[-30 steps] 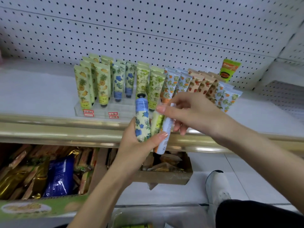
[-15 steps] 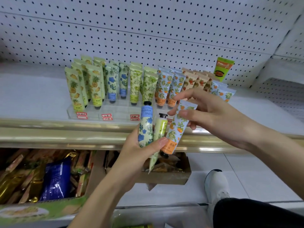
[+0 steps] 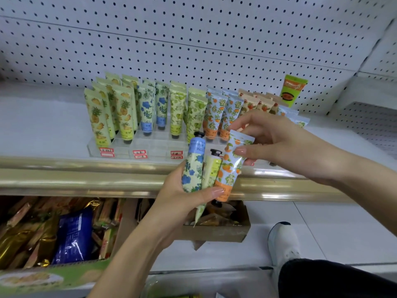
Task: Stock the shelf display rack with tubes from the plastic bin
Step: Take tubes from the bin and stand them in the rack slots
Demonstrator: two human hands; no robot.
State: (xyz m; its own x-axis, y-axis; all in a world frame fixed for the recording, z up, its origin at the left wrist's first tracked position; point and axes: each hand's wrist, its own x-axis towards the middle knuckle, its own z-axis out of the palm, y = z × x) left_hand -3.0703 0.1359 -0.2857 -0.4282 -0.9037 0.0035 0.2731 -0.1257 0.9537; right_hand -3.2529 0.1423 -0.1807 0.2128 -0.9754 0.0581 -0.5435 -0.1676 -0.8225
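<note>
Before the display rack [image 3: 154, 147], we are gripping a blue-flower tube [image 3: 193, 168] and a pale yellow tube [image 3: 212, 171] in reserve in our left hand [image 3: 178, 198]; our right hand [image 3: 285, 145], at 3 o'clock, is pinching the orange-print tube [image 3: 231, 168], likely for the orange row [image 3: 214, 112] at 12 o'clock.

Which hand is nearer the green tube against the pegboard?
Right. The right hand, pinching an orange-print tube, is just below the green tube; the left hand is lower and farther left, gripping tubes.
</note>
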